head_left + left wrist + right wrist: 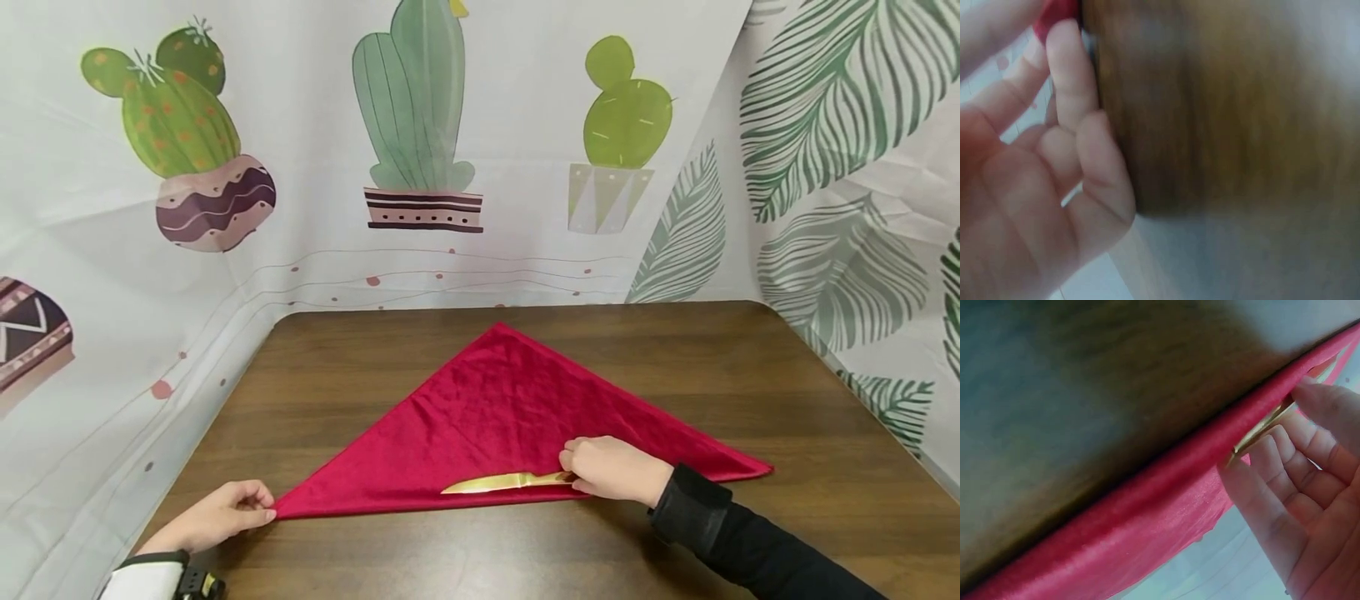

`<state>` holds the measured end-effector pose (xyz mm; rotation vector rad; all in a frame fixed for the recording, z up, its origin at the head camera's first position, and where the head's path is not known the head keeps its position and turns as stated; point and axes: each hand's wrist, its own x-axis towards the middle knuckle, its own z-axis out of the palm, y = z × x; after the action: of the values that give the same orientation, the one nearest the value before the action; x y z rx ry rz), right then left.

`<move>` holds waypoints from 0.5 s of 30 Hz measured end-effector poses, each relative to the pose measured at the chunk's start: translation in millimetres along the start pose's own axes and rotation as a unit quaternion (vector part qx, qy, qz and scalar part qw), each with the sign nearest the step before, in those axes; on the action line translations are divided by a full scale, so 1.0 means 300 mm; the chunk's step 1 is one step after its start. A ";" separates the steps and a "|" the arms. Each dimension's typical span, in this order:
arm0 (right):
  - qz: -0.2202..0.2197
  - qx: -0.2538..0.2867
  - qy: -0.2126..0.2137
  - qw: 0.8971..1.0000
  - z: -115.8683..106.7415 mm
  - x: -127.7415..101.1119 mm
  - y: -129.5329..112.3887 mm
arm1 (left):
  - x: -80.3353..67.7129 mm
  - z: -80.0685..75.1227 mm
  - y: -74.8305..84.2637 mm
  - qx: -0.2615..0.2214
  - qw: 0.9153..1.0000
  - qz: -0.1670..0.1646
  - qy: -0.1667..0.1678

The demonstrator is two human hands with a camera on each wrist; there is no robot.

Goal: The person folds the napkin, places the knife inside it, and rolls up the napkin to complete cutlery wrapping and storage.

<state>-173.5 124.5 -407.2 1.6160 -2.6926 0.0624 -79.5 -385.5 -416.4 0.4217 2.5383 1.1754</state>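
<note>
1. I take the red velvet-like cloth folded into a flat triangle [498, 417] as my landmark; it lies spread on the dark brown wooden table [810, 392], its apex pointing toward the far edge and its long folded edge nearest the person.
2. I see a slim gold-coloured metal knife [498, 482] lying on the cloth just inside that long edge, roughly parallel to it, blade tip pointing toward the cloth's left corner.
3. The right hand [611, 468], in a black sleeve, rests on the cloth near the middle of the long edge, fingers curled round the knife's handle end, so it is grasping the knife; in the right wrist view the fingers [1285, 465] curl against the gold metal beside the red fold.
4. The left hand [217, 517] sits at the cloth's left corner, thumb and fingertips pinching the red tip; the blurred left wrist view shows a scrap of red at the fingertips [1063, 37].
5. Behind the cloth hangs a white backdrop printed with cacti [412, 125].
</note>
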 end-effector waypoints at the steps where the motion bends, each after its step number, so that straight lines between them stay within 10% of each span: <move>1: 0.005 0.009 0.004 1.000 0.000 -0.002 0.001 | -0.001 0.003 0.003 0.007 1.000 -0.002 0.004; 10: 0.058 0.068 0.074 0.993 -0.019 0.012 -0.008 | 0.000 0.014 0.091 0.031 0.994 -0.098 0.026; 15: 0.084 0.113 0.123 0.982 -0.044 0.036 -0.059 | 0.035 0.026 0.212 0.107 0.978 -0.139 0.114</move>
<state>-163.2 107.2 -393.1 1.3151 -2.6968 0.5480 -77.4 -336.8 -373.6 -0.0278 2.8171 0.8952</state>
